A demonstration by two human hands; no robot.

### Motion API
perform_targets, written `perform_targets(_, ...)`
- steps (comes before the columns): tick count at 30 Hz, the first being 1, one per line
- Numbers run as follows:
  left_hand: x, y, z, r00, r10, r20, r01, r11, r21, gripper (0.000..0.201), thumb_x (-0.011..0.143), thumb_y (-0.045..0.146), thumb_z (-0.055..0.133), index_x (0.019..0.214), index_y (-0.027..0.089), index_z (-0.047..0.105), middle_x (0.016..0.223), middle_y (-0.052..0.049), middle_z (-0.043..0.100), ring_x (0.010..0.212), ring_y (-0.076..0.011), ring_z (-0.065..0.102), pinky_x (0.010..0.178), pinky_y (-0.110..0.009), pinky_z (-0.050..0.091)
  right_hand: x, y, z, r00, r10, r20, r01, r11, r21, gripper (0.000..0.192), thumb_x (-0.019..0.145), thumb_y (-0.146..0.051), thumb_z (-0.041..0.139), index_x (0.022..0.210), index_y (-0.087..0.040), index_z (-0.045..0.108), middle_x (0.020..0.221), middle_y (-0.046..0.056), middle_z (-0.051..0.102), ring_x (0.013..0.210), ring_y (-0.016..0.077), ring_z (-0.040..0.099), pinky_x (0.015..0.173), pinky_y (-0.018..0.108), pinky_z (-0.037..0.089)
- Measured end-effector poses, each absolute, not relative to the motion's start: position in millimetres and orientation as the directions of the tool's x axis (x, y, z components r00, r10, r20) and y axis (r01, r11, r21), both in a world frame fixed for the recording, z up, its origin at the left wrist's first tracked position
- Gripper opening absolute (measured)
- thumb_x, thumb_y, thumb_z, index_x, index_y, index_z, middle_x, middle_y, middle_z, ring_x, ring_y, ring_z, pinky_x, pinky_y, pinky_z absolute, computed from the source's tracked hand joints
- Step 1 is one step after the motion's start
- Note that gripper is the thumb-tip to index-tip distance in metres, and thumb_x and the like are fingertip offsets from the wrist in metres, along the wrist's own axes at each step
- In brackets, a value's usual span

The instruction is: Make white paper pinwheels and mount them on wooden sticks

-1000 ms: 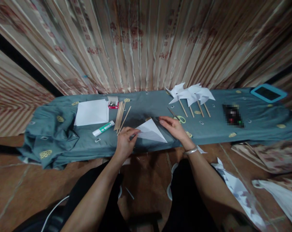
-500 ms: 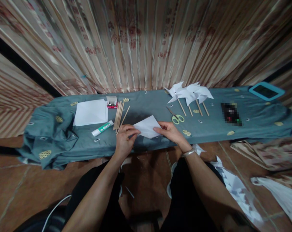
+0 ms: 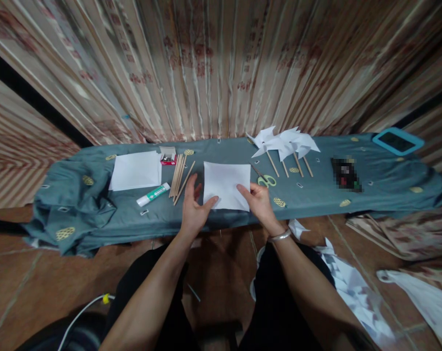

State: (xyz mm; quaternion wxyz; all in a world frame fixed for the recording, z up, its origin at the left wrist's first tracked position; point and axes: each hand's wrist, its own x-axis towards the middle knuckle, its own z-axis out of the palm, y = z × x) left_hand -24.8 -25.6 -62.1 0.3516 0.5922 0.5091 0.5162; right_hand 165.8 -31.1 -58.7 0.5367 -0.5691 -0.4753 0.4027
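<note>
A square sheet of white paper (image 3: 227,185) is spread flat in front of me at the near side of the cloth-covered table. My right hand (image 3: 260,201) pinches its right edge, thumb on top and fingers beneath. At the lower left corner, my left hand (image 3: 196,207) has its fingers apart, with the thumb at the paper's edge. Just left of that hand lie several thin wooden sticks (image 3: 178,175). Scissors with green handles (image 3: 266,181) rest right of the paper, close to my right hand.
Left on the table are a paper stack (image 3: 135,170), a glue stick (image 3: 153,195) and a small red-and-white box (image 3: 168,156). Paper pinwheels (image 3: 282,144) on sticks lie at the back right. Farther right are a blurred dark object (image 3: 345,174) and a blue-framed tablet (image 3: 398,141).
The paper was held tilted with a corner up; now it lies squared and flat. My left hand has let go its pinch and spread its fingers.
</note>
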Motion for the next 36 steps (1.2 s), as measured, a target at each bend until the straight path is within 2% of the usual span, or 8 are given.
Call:
perform_targets(3, -13.0, -25.9, -59.1, -0.159, 0.982, 0.102, -0.056, -0.112, 0.992, 0.086, 0.063, 0.027, 0.080, 0.139, 0.024, 0.041, 0.146, -0.014, 0.046, 0.128, -0.0295, 0.052, 0.098, -0.040, 0.050, 161.6, -28.8, -56.9, 0.294, 0.955, 0.037, 0.006, 0.036, -0.999, 0.036, 0.069, -0.051, 0.072, 0.081, -0.017, 0.073, 0.077, 0.002, 0.073, 0.064, 0.0166, 0.060, 0.062, 0.030, 0.049)
perform_targets(7, -0.4, -29.5, -49.0, -0.088, 0.982, -0.166, -0.399, 0.117, 0.909, 0.064, 0.054, 0.034, 0.084, 0.112, 0.018, 0.061, 0.109, -0.010, 0.071, 0.098, -0.0241, 0.069, 0.087, -0.039, 0.055, 154.4, -26.8, -51.8, 0.337, 0.941, -0.014, -0.177, 0.049, -0.983, 0.038, 0.062, -0.048, 0.078, 0.085, -0.018, 0.073, 0.085, 0.004, 0.076, 0.074, 0.0202, 0.067, 0.073, 0.035, 0.053)
perform_targets(10, 7.7, -33.5, -44.0, -0.027, 0.962, -0.273, -0.499, 0.224, 0.837, 0.050, 0.046, 0.035, 0.088, 0.086, 0.015, 0.067, 0.088, -0.008, 0.074, 0.084, -0.0219, 0.071, 0.083, -0.040, 0.056, 146.3, -27.9, -51.1, 0.323, 0.945, -0.055, -0.273, 0.037, -0.961, 0.040, 0.058, -0.049, 0.080, 0.083, -0.018, 0.072, 0.082, 0.004, 0.076, 0.076, 0.0217, 0.068, 0.077, 0.037, 0.054)
perform_targets(14, 15.6, -36.1, -43.8, -0.043, 0.947, -0.317, -0.499, 0.255, 0.828, 0.054, 0.042, 0.032, 0.089, 0.089, 0.015, 0.069, 0.091, -0.008, 0.075, 0.081, -0.0237, 0.071, 0.076, -0.041, 0.058, 141.9, -29.4, -52.1, 0.249, 0.965, -0.082, -0.305, -0.002, -0.952, 0.043, 0.055, -0.054, 0.081, 0.078, -0.019, 0.071, 0.077, 0.003, 0.076, 0.071, 0.0208, 0.067, 0.075, 0.037, 0.055)
perform_targets(21, 11.5, -29.9, -46.9, -0.148, 0.951, -0.272, -0.421, 0.188, 0.887, 0.049, 0.037, 0.030, 0.090, 0.078, 0.012, 0.072, 0.081, -0.007, 0.075, 0.076, -0.0226, 0.070, 0.077, -0.038, 0.055, 198.3, -14.5, -43.6, 0.329, 0.942, 0.064, 0.294, -0.038, -0.955, 0.056, 0.088, -0.063, 0.039, 0.086, -0.017, 0.071, 0.083, 0.010, 0.074, 0.077, 0.0246, 0.069, 0.072, 0.037, 0.053)
perform_targets(25, 5.1, -26.1, -46.0, -0.200, 0.952, -0.230, -0.406, 0.133, 0.904, 0.046, 0.037, 0.026, 0.089, 0.078, 0.013, 0.072, 0.081, -0.006, 0.075, 0.075, -0.0214, 0.069, 0.076, -0.036, 0.056, 227.3, -10.2, -46.0, 0.321, 0.911, 0.260, 0.855, -0.161, -0.493, 0.038, 0.089, -0.034, 0.050, 0.116, -0.012, 0.066, 0.111, 0.018, 0.071, 0.102, 0.0311, 0.065, 0.086, 0.040, 0.047)
perform_targets(29, -0.4, -22.6, -47.1, -0.238, 0.958, -0.160, -0.362, 0.065, 0.930, 0.043, 0.041, 0.023, 0.086, 0.081, 0.013, 0.071, 0.086, -0.007, 0.075, 0.084, -0.0231, 0.069, 0.080, -0.036, 0.056, 228.8, -12.3, -52.6, 0.254, 0.942, 0.220, 0.957, -0.212, -0.200, 0.034, 0.089, -0.029, 0.052, 0.113, -0.008, 0.065, 0.104, 0.022, 0.071, 0.096, 0.0323, 0.066, 0.080, 0.038, 0.047)
perform_targets(36, -11.9, -15.7, -46.4, -0.294, 0.954, -0.053, -0.262, -0.027, 0.965, 0.039, 0.051, 0.019, 0.082, 0.088, 0.014, 0.070, 0.093, -0.008, 0.074, 0.092, -0.0239, 0.069, 0.087, -0.038, 0.054, 235.0, -17.8, -47.8, 0.245, 0.966, 0.084, 0.967, -0.238, -0.088, 0.026, 0.087, -0.029, 0.056, 0.103, -0.014, 0.068, 0.094, 0.019, 0.073, 0.084, 0.0296, 0.069, 0.069, 0.034, 0.046)
